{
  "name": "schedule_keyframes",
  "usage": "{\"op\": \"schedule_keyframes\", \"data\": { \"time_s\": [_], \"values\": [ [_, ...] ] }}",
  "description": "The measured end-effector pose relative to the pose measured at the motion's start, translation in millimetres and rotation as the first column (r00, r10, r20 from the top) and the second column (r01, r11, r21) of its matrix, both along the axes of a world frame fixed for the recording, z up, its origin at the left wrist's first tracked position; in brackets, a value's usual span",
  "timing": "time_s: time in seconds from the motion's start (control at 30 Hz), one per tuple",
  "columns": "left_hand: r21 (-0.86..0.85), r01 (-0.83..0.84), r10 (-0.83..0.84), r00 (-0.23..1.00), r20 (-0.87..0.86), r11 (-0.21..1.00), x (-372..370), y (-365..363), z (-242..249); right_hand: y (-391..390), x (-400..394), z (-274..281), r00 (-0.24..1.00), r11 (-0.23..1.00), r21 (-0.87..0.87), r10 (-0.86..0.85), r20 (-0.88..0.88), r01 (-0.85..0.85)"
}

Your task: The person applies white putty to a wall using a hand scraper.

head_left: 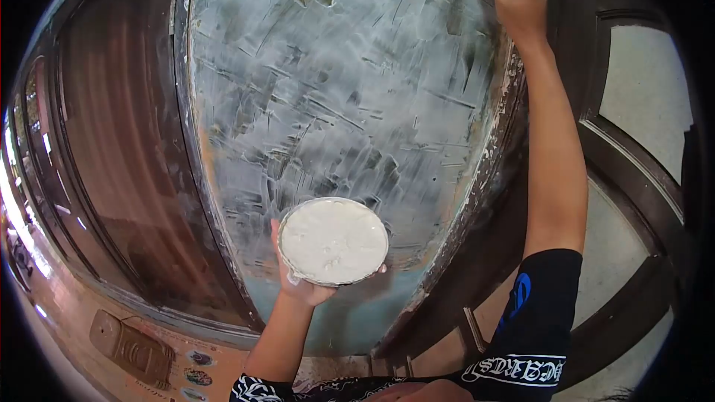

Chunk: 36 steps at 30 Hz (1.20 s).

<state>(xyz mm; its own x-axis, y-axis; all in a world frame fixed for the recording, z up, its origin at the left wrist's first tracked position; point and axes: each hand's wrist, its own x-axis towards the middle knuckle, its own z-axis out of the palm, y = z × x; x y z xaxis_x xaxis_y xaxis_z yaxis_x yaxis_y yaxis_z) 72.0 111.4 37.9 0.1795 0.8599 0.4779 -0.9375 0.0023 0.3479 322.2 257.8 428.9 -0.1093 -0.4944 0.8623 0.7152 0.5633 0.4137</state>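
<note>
My left hand (pixel 296 283) grips a round tub (pixel 333 282) from below and its left side, fingers wrapped around it. Thick white putty (pixel 334 240) fills it nearly to the rim. My right arm is stretched up to the upper right, where my right hand (pixel 521 4) is closed at the right edge of a wall panel (pixel 335 104). What its fingers pinch is cut off by the top of the view, and I cannot tell what it is. Streaky whitish smears over grey-blue cover the panel.
Dark wooden frames flank the panel, with a brown door (pixel 112 141) on the left and pale-paned woodwork (pixel 648 97) on the right. A brown plastic object (pixel 132 346) lies on the tiled floor (pixel 67 290) at lower left.
</note>
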Motion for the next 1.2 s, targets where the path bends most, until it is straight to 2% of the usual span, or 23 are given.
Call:
{"op": "schedule_keyframes", "data": {
  "time_s": [0.03, 0.07, 0.13, 0.17, 0.2, 0.27, 0.33, 0.4, 0.43, 0.47, 0.53, 0.6, 0.67, 0.7, 0.73, 0.8, 0.83, 0.9, 0.93, 1.0, 1.07, 1.1, 1.2],
  "values": [
    [-0.002, 0.003, -0.003, 1.0, -0.01, 1.0, -1.2, -1.8, 4.1, 17.8, 4.9, 6.4, 0.995, 0.995, 0.04, -0.089, 0.044, 0.087],
    [0.007, 0.001, -0.001, 1.0, -0.011, 1.0, -2.9, -0.4, 4.2, 35.2, 10.5, 9.2, 0.995, 0.995, 0.049, -0.088, 0.042, 0.086],
    [-0.012, -0.015, 0.015, 1.0, 0.022, 1.0, -7.2, 0.1, -1.2, 62.5, 19.6, 8.6, 0.912, 0.929, 0.108, -0.368, 0.179, 0.354],
    [0.046, 0.016, -0.016, 1.0, -0.004, 0.999, -11.4, 0.4, -3.0, 72.8, 27.7, 8.1, 0.918, 0.921, -0.183, -0.287, 0.274, 0.343],
    [0.048, 0.012, -0.012, 1.0, -0.007, 0.999, -12.6, -0.3, -3.3, 71.1, 25.4, 2.3, 0.92, 0.923, -0.183, -0.284, 0.271, 0.339],
    [-0.075, -0.081, 0.082, 0.997, 0.014, 0.994, -15.7, -1.8, -3.6, 62.3, 17.9, -16.9, 0.847, 0.848, -0.184, -0.428, 0.315, 0.497],
    [-0.054, -0.076, 0.077, 0.997, 0.003, 0.996, -22.5, 0.3, -9.8, 69.8, 12.6, -31.3, 0.864, 0.886, -0.138, -0.379, 0.331, 0.442],
    [-0.072, -0.02, 0.027, 0.995, 0.092, 0.997, -24.8, 1.0, -11.8, 67.7, 5.1, -51.2, 0.868, 0.888, -0.074, -0.421, 0.261, 0.453],
    [-0.072, -0.022, 0.029, 0.995, 0.094, 0.997, -25.1, -0.2, -11.1, 70.8, 5.4, -49.8, 0.878, 0.906, 0.081, -0.422, 0.226, 0.415],
    [-0.103, -0.064, 0.071, 0.995, 0.067, 0.993, -24.2, -1.8, -9.0, 70.2, 4.4, -45.4, 0.879, 0.907, 0.085, -0.42, 0.227, 0.412],
    [-0.13, -0.11, 0.116, 0.992, 0.04, 0.985, -24.2, -0.4, -8.4, 62.4, 3.9, -31.6, 0.932, 0.934, -0.076, -0.337, 0.134, 0.349],
    [-0.028, -0.082, 0.083, 0.997, 0.008, 0.996, -24.8, 2.2, -11.5, 61.5, 7.0, -14.4, 0.942, 0.934, -0.136, -0.317, 0.11, 0.33],
    [-0.064, -0.084, 0.085, 0.996, 0.01, 0.994, -22.4, -1.3, -5.2, 66.3, 15.1, -0.9, 0.906, 0.828, -0.382, -0.322, 0.277, 0.411],
    [-0.091, -0.096, 0.097, 0.995, 0.004, 0.991, -23.7, -1.9, -7.6, 72.0, 14.9, -8.7, 0.914, 0.893, -0.246, -0.315, 0.256, 0.377],
    [-0.09, -0.099, 0.099, 0.995, -0.002, 0.991, -25.1, -2.7, -6.0, 70.6, 13.3, -19.2, 0.916, 0.894, -0.248, -0.313, 0.251, 0.373],
    [0.026, -0.016, 0.016, 1.0, 0.004, 1.0, -25.8, -5.9, -4.7, 65.8, 12.6, -46.6, 0.898, 0.848, -0.327, -0.33, 0.291, 0.418],
    [-0.098, -0.052, 0.058, 0.997, 0.059, 0.994, -32.5, 2.8, -15.4, 66.5, 12.6, -60.7, 0.879, 0.872, -0.222, -0.358, 0.316, 0.436],
    [-0.087, -0.079, 0.08, 0.997, 0.007, 0.993, -36.1, 1.9, -21.1, 56.6, 13.5, -74.6, 0.889, 0.88, -0.225, -0.346, 0.298, 0.418],
    [-0.062, -0.111, 0.109, 0.993, -0.044, 0.992, -35.0, 0.4, -14.6, 49.4, 10.4, -75.2, 0.902, 0.893, -0.216, -0.332, 0.276, 0.395],
    [-0.011, -0.067, 0.067, 0.997, -0.025, 0.998, -30.7, -5.1, -6.6, 36.6, 7.5, -58.0, 0.927, 0.911, -0.215, -0.305, 0.221, 0.351],
    [-0.069, -0.094, 0.095, 0.995, 0.015, 0.993, -28.6, -4.4, -7.0, 39.3, 7.8, -30.7, 0.949, 0.92, -0.249, -0.268, 0.168, 0.304],
    [-0.082, -0.09, 0.093, 0.995, 0.035, 0.993, -27.7, -3.7, -8.3, 42.1, 9.1, -26.2, 0.948, 0.919, -0.248, -0.272, 0.167, 0.307],
    [-0.031, -0.049, 0.049, 0.999, 0.016, 0.998, -25.9, -6.1, -5.3, 61.5, 8.1, -27.8, 0.931, 0.856, -0.397, -0.228, 0.285, 0.331]
  ]
}}
